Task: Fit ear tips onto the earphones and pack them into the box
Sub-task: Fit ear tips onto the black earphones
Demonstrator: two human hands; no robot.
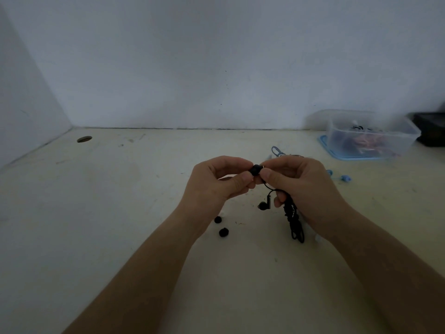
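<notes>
My left hand (pixel 220 182) pinches a black ear tip (pixel 256 169) between thumb and fingers. Against it, my right hand (pixel 298 186) pinches one earbud of the black earphones and also holds their bundled cable (pixel 293 220), which hangs below the palm. The second black earbud (pixel 265 204) dangles bare under my hands. On the table near my left wrist lie two loose black ear tips (pixel 218 219) (pixel 224 232). A clear plastic box (pixel 370 135) stands at the back right on a blue lid.
Blue earphones (pixel 345 178) lie on the table behind my right hand, partly hidden. The clear box holds more earphones. A dark object (pixel 431 128) sits at the right edge. There is a round hole (pixel 84 139) in the table at the back left. Walls close off the back and left.
</notes>
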